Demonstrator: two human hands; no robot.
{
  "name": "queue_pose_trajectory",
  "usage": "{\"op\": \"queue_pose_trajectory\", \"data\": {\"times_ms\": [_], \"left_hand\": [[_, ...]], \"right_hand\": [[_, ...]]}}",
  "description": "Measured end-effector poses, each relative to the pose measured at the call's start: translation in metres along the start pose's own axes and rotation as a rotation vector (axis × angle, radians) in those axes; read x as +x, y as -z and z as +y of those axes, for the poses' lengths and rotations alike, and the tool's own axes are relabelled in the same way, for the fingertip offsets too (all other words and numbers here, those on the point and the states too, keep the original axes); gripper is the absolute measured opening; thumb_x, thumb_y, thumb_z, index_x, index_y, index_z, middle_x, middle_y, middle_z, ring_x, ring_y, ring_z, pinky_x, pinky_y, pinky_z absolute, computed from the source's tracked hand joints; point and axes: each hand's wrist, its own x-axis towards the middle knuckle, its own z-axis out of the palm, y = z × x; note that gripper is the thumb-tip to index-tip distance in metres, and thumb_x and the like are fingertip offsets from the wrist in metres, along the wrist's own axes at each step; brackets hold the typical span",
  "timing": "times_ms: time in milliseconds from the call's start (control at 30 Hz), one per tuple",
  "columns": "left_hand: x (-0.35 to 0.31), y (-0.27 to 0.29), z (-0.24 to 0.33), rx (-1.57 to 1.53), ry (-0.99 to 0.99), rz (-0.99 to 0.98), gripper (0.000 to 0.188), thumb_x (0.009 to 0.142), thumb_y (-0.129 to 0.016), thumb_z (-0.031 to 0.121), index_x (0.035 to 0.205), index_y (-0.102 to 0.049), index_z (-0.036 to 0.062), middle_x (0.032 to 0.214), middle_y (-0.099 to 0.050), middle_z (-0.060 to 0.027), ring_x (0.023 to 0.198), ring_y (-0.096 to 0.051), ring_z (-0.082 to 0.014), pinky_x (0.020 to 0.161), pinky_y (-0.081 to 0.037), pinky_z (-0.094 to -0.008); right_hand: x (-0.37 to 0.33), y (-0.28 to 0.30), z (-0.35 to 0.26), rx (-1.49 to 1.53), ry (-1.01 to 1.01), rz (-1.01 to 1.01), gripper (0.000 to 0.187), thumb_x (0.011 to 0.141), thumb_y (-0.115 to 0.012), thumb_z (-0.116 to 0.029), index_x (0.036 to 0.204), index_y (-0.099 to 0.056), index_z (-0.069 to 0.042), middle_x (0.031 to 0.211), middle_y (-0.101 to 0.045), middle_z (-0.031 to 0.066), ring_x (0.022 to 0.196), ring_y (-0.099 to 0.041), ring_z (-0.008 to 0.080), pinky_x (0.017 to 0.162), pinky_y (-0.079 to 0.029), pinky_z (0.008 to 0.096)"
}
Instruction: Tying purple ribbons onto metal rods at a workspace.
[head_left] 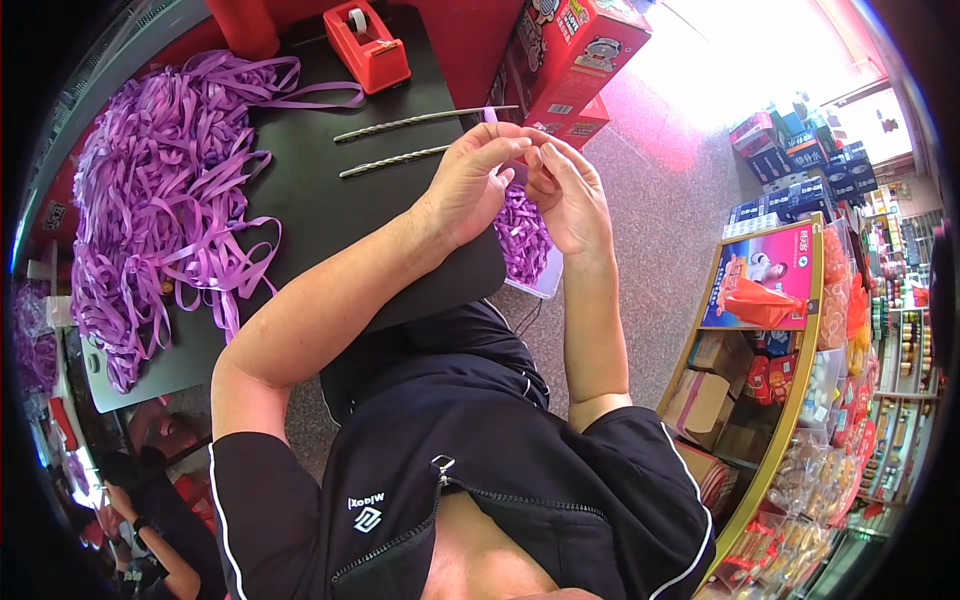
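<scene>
My left hand and my right hand meet at the fingertips above the table's right edge. Both are closed in a pinch; what lies between the fingers, if anything, is too small to make out. Two long, spiral-grooved metal rods lie on the black tabletop beside my left hand, which hides part of the lower one. A bit of purple shows at the upper rod. Below my hands, a pale plastic container holds folded purple ribbon pieces.
A large tangled heap of purple ribbon covers the table's left side. A red tape dispenser stands at the back, with red printed boxes to its right. At right is a goods-filled shelf. Another person's arm shows lower left.
</scene>
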Motion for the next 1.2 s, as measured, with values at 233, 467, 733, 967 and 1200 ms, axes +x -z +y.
{"op": "queue_pose_trajectory", "data": {"times_ms": [233,467,733,967,1200], "left_hand": [[0.0,0.001,-0.003,-0.068,0.037,0.064,0.007,0.086,-0.067,0.016,0.088,-0.061,0.0128,0.114,-0.056,-0.0031,0.128,-0.032,-0.0173,0.106,-0.019,-0.0429],[0.001,0.005,-0.004,-0.056,0.038,0.048,0.008,0.083,-0.069,0.017,0.085,-0.062,0.0128,0.113,-0.057,-0.0034,0.128,-0.032,-0.0178,0.106,-0.018,-0.0407],[-0.001,-0.001,-0.003,-0.019,0.043,0.082,0.01,0.08,-0.072,0.018,0.084,-0.063,0.0147,0.107,-0.059,0.0002,0.119,-0.038,-0.016,0.104,-0.019,-0.0396],[-0.001,-0.001,-0.001,-0.013,0.058,0.078,0.01,0.081,-0.071,0.019,0.084,-0.063,0.0152,0.104,-0.058,0.0024,0.117,-0.037,-0.0145,0.103,-0.019,-0.0391],[0.0,0.001,-0.001,0.012,0.059,0.054,0.01,0.081,-0.071,0.019,0.085,-0.063,0.0142,0.113,-0.056,0.0015,0.125,-0.032,-0.0164,0.105,-0.016,-0.04]], "right_hand": [[-0.002,-0.001,0.002,-0.041,0.026,0.0,0.027,0.092,-0.059,-0.012,0.116,-0.063,-0.001,0.082,-0.059,-0.0034,0.064,-0.045,0.0001,0.055,-0.036,0.016],[-0.002,-0.006,0.011,-1.018,0.482,0.149,0.025,0.092,-0.059,-0.012,0.114,-0.064,-0.003,0.088,-0.061,0.0015,0.073,-0.055,0.0084,0.067,-0.045,0.0222],[0.027,0.008,-0.039,-1.019,0.476,0.046,0.025,0.094,-0.055,-0.021,0.104,-0.07,-0.005,0.113,-0.06,0.0065,0.103,-0.056,0.016,0.093,-0.04,0.0298],[0.06,-0.001,-0.077,-1.008,0.067,-0.644,0.025,0.091,-0.058,-0.024,0.097,-0.068,-0.002,0.118,-0.057,0.0097,0.108,-0.054,0.0175,0.095,-0.04,0.032],[0.069,-0.001,-0.078,-1.038,0.06,-0.7,0.029,0.088,-0.064,-0.026,0.105,-0.067,-0.002,0.108,-0.062,0.0078,0.101,-0.057,0.0146,0.088,-0.045,0.028]]}}
